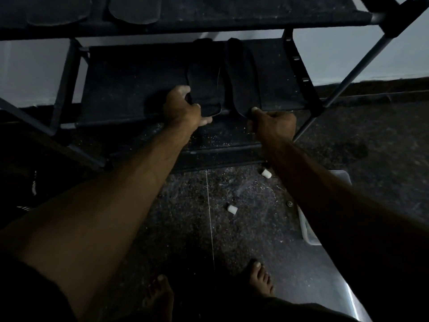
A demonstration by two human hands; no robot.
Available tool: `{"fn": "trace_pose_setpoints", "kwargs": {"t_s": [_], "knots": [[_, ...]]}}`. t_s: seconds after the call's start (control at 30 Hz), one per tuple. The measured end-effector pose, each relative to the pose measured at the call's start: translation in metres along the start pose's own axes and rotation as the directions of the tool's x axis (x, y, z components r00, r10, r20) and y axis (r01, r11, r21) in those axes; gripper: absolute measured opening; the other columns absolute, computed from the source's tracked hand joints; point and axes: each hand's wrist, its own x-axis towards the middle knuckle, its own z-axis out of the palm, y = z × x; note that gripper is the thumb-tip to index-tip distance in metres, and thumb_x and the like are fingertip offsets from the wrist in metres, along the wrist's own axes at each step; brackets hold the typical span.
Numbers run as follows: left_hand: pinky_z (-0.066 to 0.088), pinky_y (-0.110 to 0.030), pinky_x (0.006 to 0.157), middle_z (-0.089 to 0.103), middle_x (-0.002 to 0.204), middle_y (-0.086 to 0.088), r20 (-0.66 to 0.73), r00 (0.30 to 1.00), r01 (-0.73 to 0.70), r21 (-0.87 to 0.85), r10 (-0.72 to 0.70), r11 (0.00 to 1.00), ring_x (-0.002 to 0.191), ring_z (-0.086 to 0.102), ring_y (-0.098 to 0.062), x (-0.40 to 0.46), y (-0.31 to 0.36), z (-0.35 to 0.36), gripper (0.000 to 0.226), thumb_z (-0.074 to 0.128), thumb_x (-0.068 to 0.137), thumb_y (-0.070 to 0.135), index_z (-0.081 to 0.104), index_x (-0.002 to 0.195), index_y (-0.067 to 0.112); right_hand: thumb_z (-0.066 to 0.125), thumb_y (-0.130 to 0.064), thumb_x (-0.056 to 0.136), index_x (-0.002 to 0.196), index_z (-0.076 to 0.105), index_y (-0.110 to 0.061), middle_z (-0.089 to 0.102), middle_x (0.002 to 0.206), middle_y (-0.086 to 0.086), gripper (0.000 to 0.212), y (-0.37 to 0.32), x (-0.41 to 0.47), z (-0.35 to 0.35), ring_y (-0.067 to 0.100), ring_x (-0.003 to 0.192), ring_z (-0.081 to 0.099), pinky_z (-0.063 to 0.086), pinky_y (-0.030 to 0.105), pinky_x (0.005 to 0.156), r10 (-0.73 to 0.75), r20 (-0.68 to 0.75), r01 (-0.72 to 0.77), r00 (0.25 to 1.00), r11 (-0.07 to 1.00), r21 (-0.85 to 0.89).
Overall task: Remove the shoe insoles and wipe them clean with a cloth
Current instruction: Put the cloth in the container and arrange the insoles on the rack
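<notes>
Pinching both insoles now: my left hand (182, 108) grips the left insole (204, 89), right hand (274, 122) nips the right insole (243, 82); one could slip off the shelf (130, 89).

- Two dark insoles on the lower shelf (130, 89): left one (204, 84), right one (243, 82)
- Two more on the upper shelf (232, 12): (58, 10), (135, 9)
- Two white caps on the floor (255, 228): (266, 173), (232, 208)
- Two hands: left (183, 108), right (274, 123)
- Two bare feet: (160, 296), (261, 277)

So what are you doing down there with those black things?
A person is reaching into a dark shoe rack with both hands. The left hand grips the near end of one black insole, and the right hand pinches the near end of the other insole. Both insoles lie on the shelf. No cloth is in view.
</notes>
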Motion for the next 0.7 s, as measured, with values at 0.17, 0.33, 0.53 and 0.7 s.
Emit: {"fn": "trace_pose_setpoints", "kwargs": {"t_s": [0.17, 0.33, 0.53, 0.7], "knots": [[0.045, -0.016, 0.039, 0.045, 0.145, -0.009, -0.051, 0.998, -0.013, 0.174, 0.022, 0.985, 0.054, 0.068, -0.017, 0.005, 0.014, 0.006, 0.045, 0.054, 0.096, 0.002, 0.041, 0.138, 0.013, 0.072, -0.026, 0.086, 0.067, 0.072, -0.004, 0.063, 0.050, -0.003, 0.029, -0.005, 0.003, 0.003, -0.001, 0.036, 0.054, 0.041, 0.013, 0.040, -0.001, -0.007, 0.001, 1.000, 1.000, 0.026], [0.053, -0.017, 0.049, 0.043, 0.147, -0.008, -0.022, 0.998, -0.060, 0.080, 0.062, 0.995, 0.062, 0.070, -0.015, -0.010, 0.010, 0.001, 0.050, 0.056, 0.098, 0.022, 0.037, 0.143, 0.012, 0.070, -0.036, 0.085, 0.049, 0.058, -0.011, 0.065, 0.053, 0.007, 0.046, 0.002, 0.006, 0.006, 0.025, 0.051, 0.066, 0.053, 0.035, 0.052, 0.023, -0.057, -0.016, 0.998, 0.993, 0.120], [0.054, -0.015, 0.064, 0.024, 0.159, -0.005, 0.086, 0.991, -0.096, -0.096, 0.104, 0.991, 0.082, 0.072, -0.014, -0.022, -0.015, -0.010, 0.058, 0.055, 0.096, 0.002, 0.031, 0.148, 0.010, 0.062, -0.028, 0.091, 0.054, 0.064, -0.011, 0.064, 0.050, 0.001, 0.041, 0.011, 0.001, 0.005, 0.011, 0.044, 0.060, 0.046, 0.023, 0.048, -0.014, -0.040, 0.017, 0.999, 0.997, 0.071], [0.054, -0.014, 0.063, 0.027, 0.157, -0.008, 0.078, 0.993, -0.073, -0.138, 0.084, 0.988, 0.111, 0.063, -0.030, -0.019, -0.008, -0.005, 0.056, 0.053, 0.093, -0.008, 0.035, 0.145, 0.007, 0.060, -0.028, 0.094, 0.055, 0.063, -0.012, 0.065, 0.053, 0.000, 0.042, 0.008, 0.001, 0.006, 0.009, 0.046, 0.061, 0.050, 0.023, 0.048, -0.034, -0.031, 0.036, 0.999, 0.997, 0.067]]}}
